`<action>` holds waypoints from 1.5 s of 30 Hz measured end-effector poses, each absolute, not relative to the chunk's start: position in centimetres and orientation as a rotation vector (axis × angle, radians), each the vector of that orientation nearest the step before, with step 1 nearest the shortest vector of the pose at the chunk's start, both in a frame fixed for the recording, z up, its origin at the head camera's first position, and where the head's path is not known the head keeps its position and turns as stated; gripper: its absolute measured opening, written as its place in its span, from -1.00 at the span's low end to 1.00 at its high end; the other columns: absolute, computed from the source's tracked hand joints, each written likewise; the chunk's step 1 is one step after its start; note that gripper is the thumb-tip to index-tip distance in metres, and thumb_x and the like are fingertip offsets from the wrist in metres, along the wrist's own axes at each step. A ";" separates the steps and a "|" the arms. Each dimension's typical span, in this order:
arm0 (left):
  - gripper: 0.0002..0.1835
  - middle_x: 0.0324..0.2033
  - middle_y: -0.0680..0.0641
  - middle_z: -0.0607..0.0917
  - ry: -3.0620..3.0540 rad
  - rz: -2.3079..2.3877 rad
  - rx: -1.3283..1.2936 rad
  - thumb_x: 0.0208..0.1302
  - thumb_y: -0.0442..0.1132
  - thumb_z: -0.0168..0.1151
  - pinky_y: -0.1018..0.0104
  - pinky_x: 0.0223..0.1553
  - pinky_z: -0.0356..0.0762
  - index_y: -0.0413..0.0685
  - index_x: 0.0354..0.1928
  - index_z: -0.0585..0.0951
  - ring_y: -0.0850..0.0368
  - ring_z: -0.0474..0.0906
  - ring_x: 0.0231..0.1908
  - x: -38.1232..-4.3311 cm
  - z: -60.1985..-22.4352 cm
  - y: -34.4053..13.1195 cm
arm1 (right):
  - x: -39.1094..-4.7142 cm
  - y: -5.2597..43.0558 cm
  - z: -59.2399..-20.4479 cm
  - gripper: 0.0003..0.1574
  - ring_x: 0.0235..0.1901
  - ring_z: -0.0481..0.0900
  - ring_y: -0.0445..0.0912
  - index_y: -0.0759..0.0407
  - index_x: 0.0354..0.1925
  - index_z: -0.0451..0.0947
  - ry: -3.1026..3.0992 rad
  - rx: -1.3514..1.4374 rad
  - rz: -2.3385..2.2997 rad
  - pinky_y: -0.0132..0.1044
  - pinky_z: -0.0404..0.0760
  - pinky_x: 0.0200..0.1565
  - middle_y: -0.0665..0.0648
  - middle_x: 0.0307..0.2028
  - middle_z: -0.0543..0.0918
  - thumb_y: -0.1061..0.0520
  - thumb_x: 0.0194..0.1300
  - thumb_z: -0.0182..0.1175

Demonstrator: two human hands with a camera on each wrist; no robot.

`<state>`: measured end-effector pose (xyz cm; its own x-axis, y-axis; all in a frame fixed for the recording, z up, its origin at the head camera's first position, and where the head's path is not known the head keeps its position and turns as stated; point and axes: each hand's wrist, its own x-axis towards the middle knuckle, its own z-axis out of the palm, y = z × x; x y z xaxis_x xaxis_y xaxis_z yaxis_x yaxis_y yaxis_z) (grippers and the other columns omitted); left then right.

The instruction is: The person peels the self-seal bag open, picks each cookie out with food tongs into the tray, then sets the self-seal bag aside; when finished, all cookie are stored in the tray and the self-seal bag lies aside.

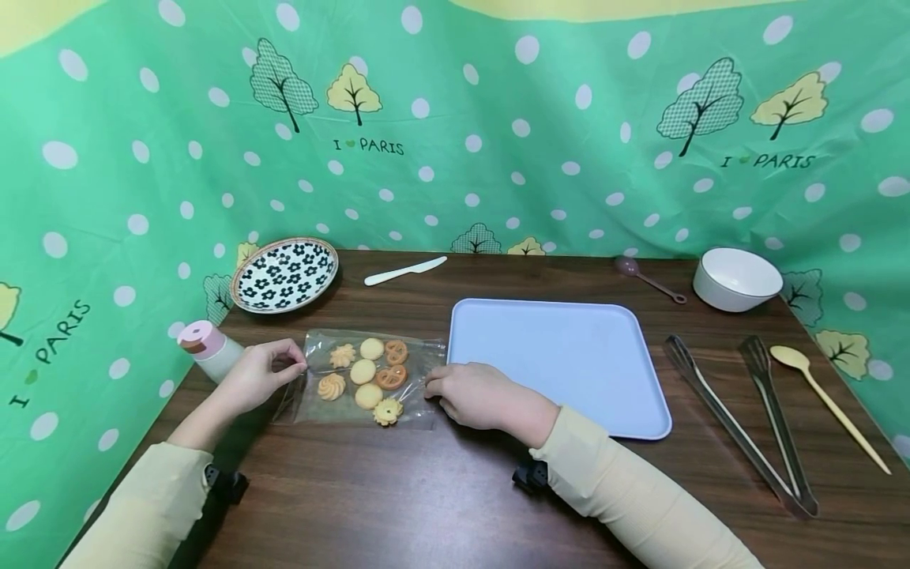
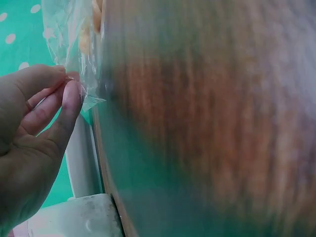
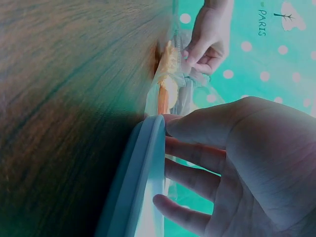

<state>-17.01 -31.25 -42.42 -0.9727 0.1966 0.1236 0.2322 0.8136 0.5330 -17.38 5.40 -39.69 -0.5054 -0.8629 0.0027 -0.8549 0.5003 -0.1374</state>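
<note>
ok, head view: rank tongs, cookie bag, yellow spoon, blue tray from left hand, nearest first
1. Cookie bag: left edge pinched by left hand.
2. Blue tray: right of the bag.
3. Tongs: right of the tray.
4. Yellow spoon: right of the tongs.

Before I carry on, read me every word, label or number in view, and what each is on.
"I PARIS", green mark between: green cloth, back, left of centre.
"I PARIS", same mark: cloth, back right.
"I PARIS", tilted, same mark: cloth, far left.
"PARIS": cloth, right wrist view.
No lettering I can read on the bag, tray or bottle.
</note>
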 end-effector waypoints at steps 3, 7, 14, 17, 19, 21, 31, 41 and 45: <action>-0.93 -0.40 0.09 0.67 -2.917 -0.889 -0.363 0.19 -0.28 0.31 0.21 -0.20 0.55 0.05 -0.38 0.60 0.20 0.58 -0.29 -17.1 -42.6 -31.2 | -17.4 5.4 -39.7 -0.69 -0.02 0.59 -0.09 0.04 -0.02 0.60 2.667 -1.531 -0.174 -0.16 0.55 0.00 0.00 0.02 0.60 0.18 0.28 0.11; -0.94 -0.41 0.05 0.68 -2.893 -0.915 -0.400 0.18 -0.31 0.31 0.25 -0.22 0.55 0.00 -0.34 0.62 0.23 0.58 -0.32 -17.2 -42.7 -31.2 | -17.3 5.4 -39.7 -0.68 -0.03 0.60 -0.09 0.04 -0.01 0.60 2.673 -1.539 -0.167 -0.16 0.55 0.00 0.00 0.02 0.61 0.18 0.28 0.12; -0.92 -0.47 0.11 0.67 -2.893 -0.930 -0.380 0.12 -0.30 0.36 0.39 -0.33 0.52 0.07 -0.38 0.66 0.26 0.57 -0.40 -17.0 -42.6 -31.1 | -17.1 5.6 -39.7 -0.65 0.04 0.57 -0.07 0.04 0.03 0.59 2.675 -1.538 -0.171 -0.15 0.53 0.05 0.04 0.08 0.59 0.18 0.27 0.11; -0.90 -0.50 0.13 0.66 -2.884 -0.933 -0.371 0.09 -0.27 0.39 0.41 -0.35 0.51 0.10 -0.42 0.65 0.28 0.56 -0.43 -17.0 -42.5 -31.0 | -16.7 6.0 -39.5 -0.65 0.08 0.55 -0.08 0.05 0.02 0.59 2.675 -1.551 -0.219 -0.16 0.50 0.09 0.05 0.10 0.58 0.20 0.28 0.09; -0.90 -0.50 0.13 0.66 -2.882 -0.927 -0.375 0.10 -0.28 0.39 0.40 -0.35 0.51 0.11 -0.42 0.64 0.28 0.55 -0.43 -17.0 -42.5 -31.0 | -16.3 6.6 -39.1 -0.65 0.11 0.52 -0.07 0.07 0.04 0.58 2.674 -1.564 -0.271 -0.15 0.47 0.14 0.07 0.12 0.57 0.20 0.29 0.08; -0.90 -0.49 0.13 0.66 -2.881 -0.923 -0.377 0.10 -0.28 0.38 0.39 -0.34 0.52 0.11 -0.43 0.65 0.29 0.55 -0.42 -16.9 -42.4 -31.0 | -15.7 7.7 -38.4 -0.65 0.14 0.50 -0.06 0.10 0.05 0.57 2.680 -1.585 -0.333 -0.15 0.44 0.17 0.08 0.13 0.56 0.21 0.29 0.09; -0.94 -0.47 0.08 0.65 -2.881 -0.985 -0.379 0.15 -0.30 0.33 0.43 -0.33 0.48 0.03 -0.41 0.64 0.29 0.52 -0.40 -16.8 -42.4 -31.0 | -12.0 19.7 -36.0 -0.54 0.12 0.51 -0.03 0.07 0.07 0.54 3.025 -1.327 -0.694 -0.23 0.42 0.16 0.06 0.11 0.57 0.27 0.17 0.24; -0.94 -0.44 0.07 0.65 -2.914 -0.950 -0.356 0.16 -0.26 0.34 0.41 -0.36 0.46 0.05 -0.39 0.63 0.25 0.50 -0.39 -16.7 -42.0 -30.8 | -9.9 35.3 -37.1 -0.31 0.10 0.29 0.43 0.41 0.25 0.25 3.304 -0.236 -0.559 0.27 0.21 0.05 0.51 0.14 0.36 0.09 0.28 0.20; -0.94 -0.45 0.06 0.65 -2.906 -0.946 -0.375 0.15 -0.24 0.35 0.41 -0.38 0.45 0.05 -0.38 0.63 0.27 0.49 -0.41 -16.7 -41.9 -30.9 | -9.4 38.7 -38.6 0.16 0.07 0.17 0.55 0.63 0.31 -0.03 3.176 0.043 -0.385 0.37 0.20 -0.01 0.71 0.12 0.20 -0.26 0.25 0.16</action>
